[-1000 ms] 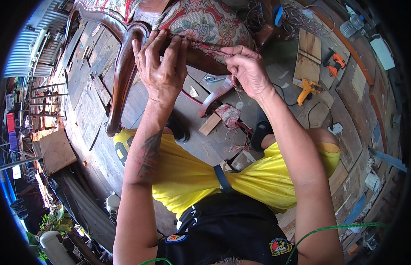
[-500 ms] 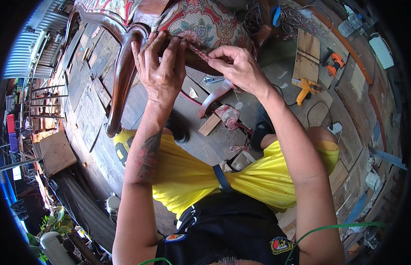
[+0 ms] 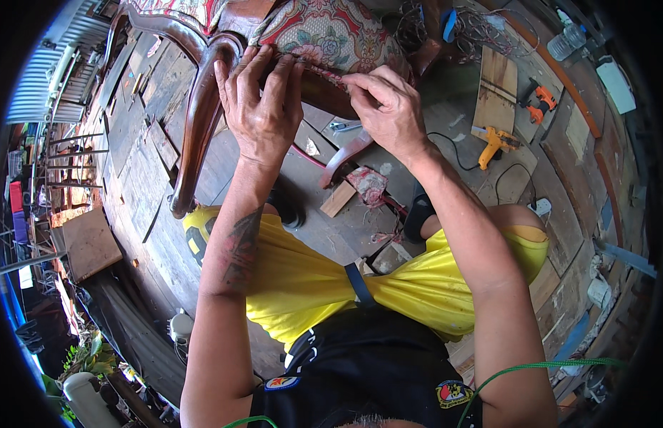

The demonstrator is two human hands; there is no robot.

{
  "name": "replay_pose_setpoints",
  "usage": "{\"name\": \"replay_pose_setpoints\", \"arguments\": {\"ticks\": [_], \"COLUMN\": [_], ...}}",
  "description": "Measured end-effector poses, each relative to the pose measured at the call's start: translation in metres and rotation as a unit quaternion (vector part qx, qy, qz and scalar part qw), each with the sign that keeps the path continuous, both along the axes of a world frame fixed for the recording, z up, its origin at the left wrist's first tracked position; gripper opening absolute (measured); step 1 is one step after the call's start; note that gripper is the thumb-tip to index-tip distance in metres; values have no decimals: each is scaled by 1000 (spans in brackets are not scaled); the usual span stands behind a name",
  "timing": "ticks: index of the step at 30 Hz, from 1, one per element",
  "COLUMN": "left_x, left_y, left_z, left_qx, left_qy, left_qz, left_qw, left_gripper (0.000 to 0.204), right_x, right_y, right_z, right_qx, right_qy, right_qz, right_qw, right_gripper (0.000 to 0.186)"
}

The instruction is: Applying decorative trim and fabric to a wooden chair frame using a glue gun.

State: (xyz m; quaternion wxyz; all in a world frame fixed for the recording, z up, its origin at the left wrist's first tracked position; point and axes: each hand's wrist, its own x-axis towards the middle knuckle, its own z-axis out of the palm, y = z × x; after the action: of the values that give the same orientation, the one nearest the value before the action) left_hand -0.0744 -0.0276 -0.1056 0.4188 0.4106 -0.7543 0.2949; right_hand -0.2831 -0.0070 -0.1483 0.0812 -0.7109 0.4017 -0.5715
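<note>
At the top stands a carved wooden chair, its curved leg (image 3: 196, 135) dark and glossy, with a floral upholstered seat (image 3: 338, 36). A thin red-and-beige braided trim (image 3: 321, 71) runs along the seat's lower edge, above the wooden rail (image 3: 328, 96). My left hand (image 3: 264, 107) lies against that edge at the corner by the leg, fingers stretched and spread, their tips pressing where the trim meets the fabric. To its right, my right hand (image 3: 390, 114) pinches the trim between thumb and forefinger, close to the seat edge. My left fingers hide part of the trim.
On the wooden floor at right lie a yellow glue gun (image 3: 497, 145) with a cord, an orange-and-black power tool (image 3: 537, 101) and a plank (image 3: 494, 93). Below the chair are a curved wood piece (image 3: 344, 157), a fabric scrap (image 3: 368, 184) and a small block (image 3: 338, 199).
My right hand has shifted slightly right and upward, drawing the trim nearer to the seat edge. The left hand stays at the corner, its fingers moved only a little.
</note>
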Motion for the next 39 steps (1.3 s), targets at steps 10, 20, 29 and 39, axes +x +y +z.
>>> {"name": "replay_pose_setpoints", "arguments": {"ticks": [10,20,29,39], "left_x": [2,-14,-14,-14], "left_y": [-5,3,-1,0], "left_z": [-6,-8,-13,-14], "left_qx": [-3,25,29,31], "left_qy": [-5,38,79,87], "left_qz": [-7,12,-12,-2], "left_qw": [1000,999,996,996], "left_gripper": [29,40,66,70], "right_x": [10,21,22,22], "right_y": [-11,-7,-7,-3], "right_z": [-27,-31,-30,-31], "right_qx": [-41,-44,-83,-65], "right_qy": [72,97,140,150], "right_qz": [-41,-85,-107,-114], "right_qw": [996,991,981,980], "right_gripper": [22,28,21,27]}}
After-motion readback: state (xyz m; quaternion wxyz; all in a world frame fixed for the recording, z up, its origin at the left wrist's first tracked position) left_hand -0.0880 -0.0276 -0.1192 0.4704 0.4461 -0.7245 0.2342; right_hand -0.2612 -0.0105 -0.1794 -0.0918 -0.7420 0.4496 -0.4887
